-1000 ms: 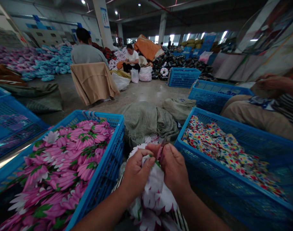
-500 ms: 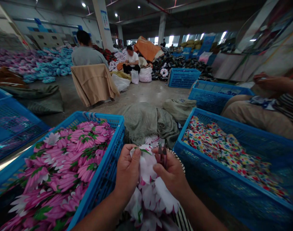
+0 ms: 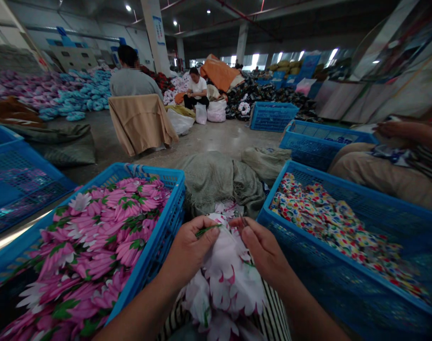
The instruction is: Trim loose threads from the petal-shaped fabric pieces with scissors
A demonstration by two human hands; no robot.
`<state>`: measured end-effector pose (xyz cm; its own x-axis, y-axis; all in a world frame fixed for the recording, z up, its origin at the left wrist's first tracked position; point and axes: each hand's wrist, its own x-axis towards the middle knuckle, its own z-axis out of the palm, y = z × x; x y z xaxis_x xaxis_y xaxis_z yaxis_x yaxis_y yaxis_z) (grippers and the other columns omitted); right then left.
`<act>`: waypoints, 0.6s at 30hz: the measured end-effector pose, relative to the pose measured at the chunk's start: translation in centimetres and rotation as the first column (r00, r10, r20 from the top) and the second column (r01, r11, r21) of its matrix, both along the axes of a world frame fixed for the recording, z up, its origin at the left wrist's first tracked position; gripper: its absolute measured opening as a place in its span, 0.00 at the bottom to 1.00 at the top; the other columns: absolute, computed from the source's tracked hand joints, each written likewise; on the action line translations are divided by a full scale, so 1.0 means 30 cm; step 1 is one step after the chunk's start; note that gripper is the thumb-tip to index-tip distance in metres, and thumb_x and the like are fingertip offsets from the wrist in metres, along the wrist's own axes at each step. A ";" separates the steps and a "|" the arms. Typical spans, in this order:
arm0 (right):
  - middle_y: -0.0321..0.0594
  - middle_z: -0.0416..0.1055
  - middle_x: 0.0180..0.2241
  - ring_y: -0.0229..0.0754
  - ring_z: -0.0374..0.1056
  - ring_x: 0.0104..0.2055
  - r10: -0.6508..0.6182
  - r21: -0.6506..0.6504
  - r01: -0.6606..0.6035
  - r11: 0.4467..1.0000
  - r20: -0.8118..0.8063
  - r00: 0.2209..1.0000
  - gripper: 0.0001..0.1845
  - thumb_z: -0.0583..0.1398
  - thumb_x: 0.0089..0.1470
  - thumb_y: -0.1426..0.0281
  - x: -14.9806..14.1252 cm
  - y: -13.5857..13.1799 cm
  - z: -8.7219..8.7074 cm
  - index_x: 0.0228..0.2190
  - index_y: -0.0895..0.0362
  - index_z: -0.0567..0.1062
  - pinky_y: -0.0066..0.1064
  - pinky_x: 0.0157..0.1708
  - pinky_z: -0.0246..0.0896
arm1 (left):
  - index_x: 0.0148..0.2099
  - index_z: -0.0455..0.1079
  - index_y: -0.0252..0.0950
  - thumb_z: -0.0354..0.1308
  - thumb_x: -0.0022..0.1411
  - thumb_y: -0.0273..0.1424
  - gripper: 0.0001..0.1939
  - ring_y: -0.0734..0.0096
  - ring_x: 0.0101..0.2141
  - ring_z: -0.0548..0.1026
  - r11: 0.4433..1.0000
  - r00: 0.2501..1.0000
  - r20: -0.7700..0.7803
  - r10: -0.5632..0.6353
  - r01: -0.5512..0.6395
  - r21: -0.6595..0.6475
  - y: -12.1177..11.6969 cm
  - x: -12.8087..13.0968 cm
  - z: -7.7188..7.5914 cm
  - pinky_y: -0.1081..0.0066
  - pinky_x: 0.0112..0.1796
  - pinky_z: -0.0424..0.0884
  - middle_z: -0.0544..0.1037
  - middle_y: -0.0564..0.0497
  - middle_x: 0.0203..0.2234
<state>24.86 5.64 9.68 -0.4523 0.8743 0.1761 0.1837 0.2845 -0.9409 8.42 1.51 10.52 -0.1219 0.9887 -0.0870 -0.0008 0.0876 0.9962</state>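
Note:
A bundle of white fabric (image 3: 226,279) with pink-tipped petal shapes lies gathered on my striped lap (image 3: 274,317). My left hand (image 3: 192,248) pinches its upper edge, and a thin green strip (image 3: 207,230) runs out from between those fingers. My right hand (image 3: 263,251) is just beside the bundle. Small metal snips (image 3: 242,219) show only as tips at its fingers, with the rest hidden by the hand.
A blue plastic crate (image 3: 175,208) of pink flower-print fabric (image 3: 102,227) stands close on my left. Another blue crate (image 3: 290,177) of multicoloured print fabric (image 3: 329,227) stands on my right. Grey-green sacks (image 3: 216,184) lie ahead. A co-worker's hand (image 3: 396,130) shows at far right.
My hands have spread apart from their close pinch, and the fabric now hangs more open between them. The snips show less than before. The whole view has shifted slightly.

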 end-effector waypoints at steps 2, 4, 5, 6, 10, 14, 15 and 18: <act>0.42 0.68 0.37 0.41 0.63 0.39 0.007 0.169 -0.023 0.985 0.094 0.996 0.16 0.46 0.60 0.64 0.021 0.001 0.012 0.42 0.57 0.69 0.31 0.38 0.56 | 0.31 0.69 0.36 0.57 0.54 0.36 0.08 0.77 0.26 0.65 1.000 1.000 0.012 0.014 -0.014 -0.002 -0.006 0.004 -0.001 0.78 0.29 0.62 0.71 0.54 0.25; 0.41 0.68 0.38 0.41 0.63 0.40 0.024 0.262 -0.067 0.963 0.163 0.986 0.15 0.46 0.60 0.66 0.034 0.001 0.021 0.42 0.56 0.68 0.31 0.39 0.55 | 0.30 0.69 0.36 0.57 0.54 0.36 0.08 0.78 0.25 0.65 1.000 1.000 0.006 0.022 -0.022 0.006 -0.012 0.007 0.005 0.78 0.28 0.62 0.71 0.55 0.25; 0.41 0.68 0.36 0.41 0.63 0.38 0.027 0.287 -0.082 0.954 0.191 0.981 0.15 0.46 0.60 0.66 0.036 0.001 0.024 0.41 0.56 0.69 0.31 0.37 0.55 | 0.30 0.69 0.36 0.57 0.54 0.36 0.08 0.78 0.25 0.64 1.000 1.000 -0.005 0.020 -0.020 0.011 -0.015 0.008 0.010 0.78 0.28 0.62 0.71 0.55 0.24; 0.40 0.68 0.33 0.41 0.63 0.35 0.025 0.302 -0.092 0.949 0.218 0.976 0.14 0.47 0.59 0.66 0.036 0.001 0.025 0.39 0.57 0.69 0.30 0.34 0.55 | 0.30 0.69 0.36 0.57 0.54 0.36 0.08 0.78 0.24 0.64 1.000 1.000 -0.019 0.015 -0.015 0.017 -0.018 0.010 0.014 0.78 0.28 0.61 0.70 0.55 0.24; 0.38 0.65 0.25 0.38 0.60 0.27 0.001 0.342 -0.105 0.934 0.291 0.957 0.12 0.51 0.57 0.65 0.028 0.003 0.025 0.34 0.59 0.70 0.29 0.27 0.51 | 0.28 0.68 0.35 0.56 0.54 0.33 0.07 0.77 0.24 0.64 0.998 0.995 -0.096 0.005 0.001 0.063 -0.027 0.015 0.033 0.78 0.26 0.60 0.69 0.55 0.22; 0.38 0.66 0.26 0.38 0.61 0.27 0.027 0.308 -0.120 0.944 0.292 0.956 0.12 0.51 0.57 0.65 0.026 0.012 0.028 0.33 0.59 0.70 0.29 0.27 0.51 | 0.26 0.67 0.35 0.55 0.55 0.31 0.08 0.76 0.25 0.64 0.993 0.983 -0.184 0.009 0.013 0.118 -0.032 0.021 0.048 0.77 0.27 0.60 0.68 0.54 0.22; 0.38 0.67 0.26 0.38 0.62 0.27 0.047 0.288 -0.132 0.949 0.283 0.958 0.12 0.50 0.57 0.65 0.027 0.015 0.030 0.32 0.58 0.70 0.28 0.27 0.51 | 0.26 0.67 0.34 0.55 0.55 0.31 0.08 0.75 0.26 0.65 0.992 0.980 -0.200 0.005 0.021 0.125 -0.033 0.023 0.051 0.77 0.28 0.60 0.68 0.54 0.21; 0.37 0.68 0.25 0.37 0.62 0.27 0.104 0.236 -0.163 0.958 0.245 0.964 0.15 0.49 0.58 0.65 0.028 0.019 0.032 0.28 0.58 0.71 0.27 0.26 0.51 | 0.25 0.66 0.34 0.54 0.54 0.30 0.07 0.75 0.26 0.65 0.990 0.973 -0.231 -0.018 0.050 0.134 -0.032 0.026 0.055 0.76 0.29 0.60 0.67 0.54 0.21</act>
<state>25.69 6.20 10.63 -0.6158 0.7435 0.2608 0.3282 0.5430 -0.7729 9.21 0.56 12.15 -0.0889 0.9931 0.0764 0.2293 -0.0542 0.9718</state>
